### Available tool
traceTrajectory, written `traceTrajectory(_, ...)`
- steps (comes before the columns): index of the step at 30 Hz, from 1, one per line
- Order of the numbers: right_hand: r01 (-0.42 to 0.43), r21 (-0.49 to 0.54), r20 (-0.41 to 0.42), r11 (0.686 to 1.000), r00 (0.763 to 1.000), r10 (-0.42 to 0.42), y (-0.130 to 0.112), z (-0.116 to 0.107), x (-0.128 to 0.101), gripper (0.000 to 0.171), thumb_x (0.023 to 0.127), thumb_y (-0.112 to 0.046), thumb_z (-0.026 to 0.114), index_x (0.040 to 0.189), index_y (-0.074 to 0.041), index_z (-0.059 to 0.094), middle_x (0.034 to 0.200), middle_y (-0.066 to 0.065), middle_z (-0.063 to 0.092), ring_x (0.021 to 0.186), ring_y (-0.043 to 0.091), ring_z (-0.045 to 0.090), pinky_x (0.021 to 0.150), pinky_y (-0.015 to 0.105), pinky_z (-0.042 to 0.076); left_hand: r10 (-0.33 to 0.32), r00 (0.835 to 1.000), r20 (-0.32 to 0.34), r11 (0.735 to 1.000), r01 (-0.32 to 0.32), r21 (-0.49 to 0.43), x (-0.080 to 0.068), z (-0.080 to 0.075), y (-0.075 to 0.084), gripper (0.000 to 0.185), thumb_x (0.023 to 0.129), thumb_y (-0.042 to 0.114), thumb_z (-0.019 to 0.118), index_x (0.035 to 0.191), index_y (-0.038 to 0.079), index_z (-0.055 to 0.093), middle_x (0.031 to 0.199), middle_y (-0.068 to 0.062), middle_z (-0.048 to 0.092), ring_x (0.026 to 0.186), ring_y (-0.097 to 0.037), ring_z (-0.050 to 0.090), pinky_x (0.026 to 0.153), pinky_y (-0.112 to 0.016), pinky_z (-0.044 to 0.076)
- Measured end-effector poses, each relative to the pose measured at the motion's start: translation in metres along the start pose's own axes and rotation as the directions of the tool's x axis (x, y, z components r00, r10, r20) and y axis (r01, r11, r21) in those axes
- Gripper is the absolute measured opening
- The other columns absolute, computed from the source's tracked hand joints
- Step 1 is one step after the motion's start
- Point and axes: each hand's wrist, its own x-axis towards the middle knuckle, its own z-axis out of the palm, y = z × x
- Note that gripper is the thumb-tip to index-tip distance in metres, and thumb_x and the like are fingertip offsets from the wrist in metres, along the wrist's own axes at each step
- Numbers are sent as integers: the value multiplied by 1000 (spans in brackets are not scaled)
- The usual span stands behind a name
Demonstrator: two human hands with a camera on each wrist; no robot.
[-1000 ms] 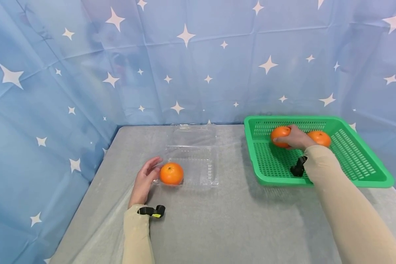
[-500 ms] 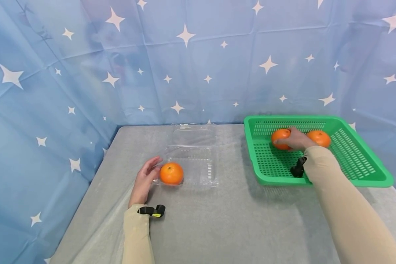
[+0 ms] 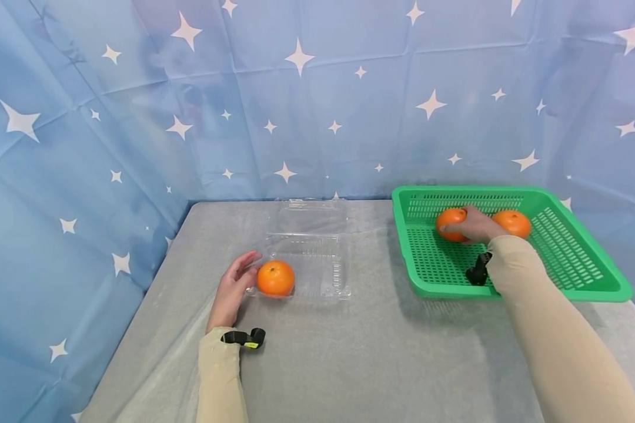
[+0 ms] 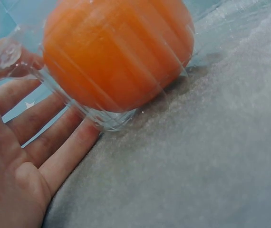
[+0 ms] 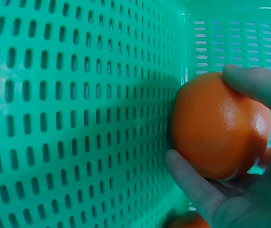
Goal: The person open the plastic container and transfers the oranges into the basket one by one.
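In the green basket (image 3: 439, 289), my right hand (image 3: 476, 224) grips an orange (image 5: 216, 126), its thumb on one side and fingers curled round the other. A second orange (image 3: 512, 223) lies just right of that hand. My left hand (image 3: 234, 288) rests at the left side of a clear plastic clamshell box (image 3: 317, 273), fingers straight along its outer wall in the left wrist view. Inside the box's front left corner sits another orange (image 4: 119, 52), close to the left thumb. The box's lid (image 3: 309, 216) lies folded back behind it.
A grey cloth covers the table (image 3: 381, 364). Behind and to the left hangs a blue curtain (image 3: 349, 94) with white stars. The basket stands at the back right, its slotted walls rising around the oranges.
My right hand and its orange have shifted very slightly toward the near side of the basket. The left hand and the clear box have stayed put.
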Motion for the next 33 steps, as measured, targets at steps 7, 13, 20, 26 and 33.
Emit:
traceTrajectory(7,2,-14,-5,1000,1000,-2,2,-1,-1,96,85,-34,57,136,8,-13,133,38,10,114,46,32,77,44,48,5,1000,11,1000,-5,-3,-1,0,0,39,88,31,54,126,28,46,128,7,46,114,-15,46,94,-40,37)
traceTrajectory(13,-2,-54,-3,999,1000,2,3,-1,1,96,85,-34,57,136,8,-13,131,38,12,111,47,34,76,45,48,6,1000,15,1000,-6,-6,-1,0,-2,39,88,31,55,126,27,46,127,7,46,113,-14,46,94,-40,37)
traceTrajectory(20,36,-105,-1,994,999,-37,6,-3,-2,92,85,-30,58,138,5,-9,130,37,16,109,48,34,73,47,47,4,1000,12,1000,-4,-5,-2,0,-1,39,88,32,55,126,28,47,127,7,46,113,-14,46,94,-41,37)
traceTrajectory(26,49,-75,16,996,999,-48,7,-3,-5,89,86,-24,58,140,0,-9,130,37,14,110,50,32,73,49,47,1,1000,7,1000,-1,-4,-1,0,0,38,88,31,54,126,29,46,127,8,46,113,-14,46,94,-40,37)
traceTrajectory(33,31,-31,31,999,999,-30,9,-4,-6,91,86,-21,57,139,-2,-15,131,38,10,113,51,29,75,48,47,0,1000,-4,1000,0,-10,-1,1,2,37,88,30,54,125,29,47,126,8,46,112,-14,46,93,-40,38)
